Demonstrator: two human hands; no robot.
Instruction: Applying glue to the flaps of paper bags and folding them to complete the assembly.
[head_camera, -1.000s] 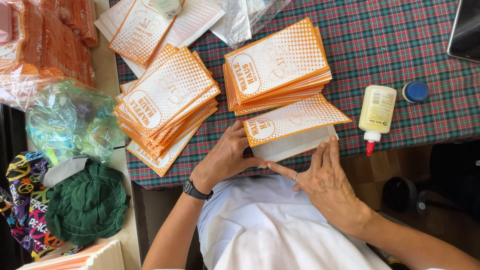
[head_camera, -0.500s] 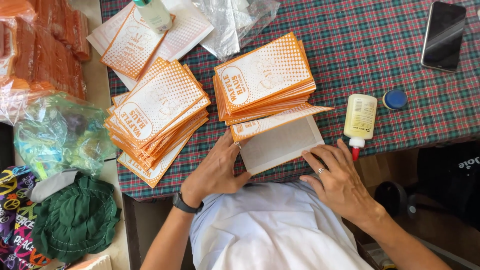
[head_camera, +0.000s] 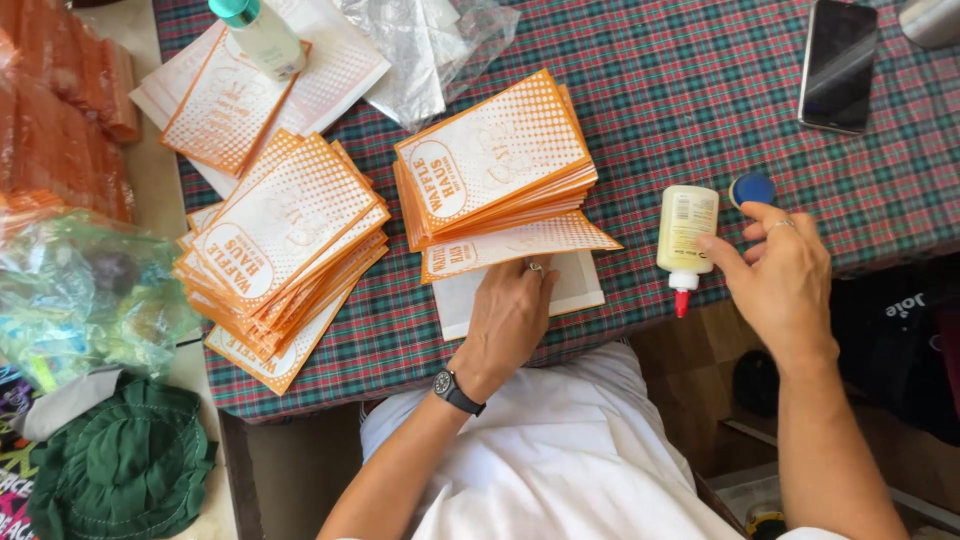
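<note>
- The left hand (head_camera: 508, 318) lies flat, palm down, on an orange-and-white paper bag (head_camera: 520, 268) at the near edge of the table (head_camera: 690, 80); its grip is not closed on anything, the fingers resting together on the paper and pressing it down.
- The bag's upper flap is lifted, showing the white inside beneath the fingers.
- The right hand (head_camera: 780, 280) is beside a cream glue bottle (head_camera: 686, 232) that lies on its side, red nozzle pointing toward the person; the thumb tip touches the bottle's side, the other fingers are spread loosely and hold nothing.
- A blue cap (head_camera: 752, 188) sits just past the right fingertips, next to the bottle.
- A neat stack of bags (head_camera: 492, 160) lies just behind the open bag; a looser, fanned pile of bags (head_camera: 282, 250) sits to its left.
- A dark phone (head_camera: 838, 65) lies face up at the far right of the checked cloth, well apart from the hands.
- A green cloth hat (head_camera: 125, 465) lies off the table at the lower left.
</note>
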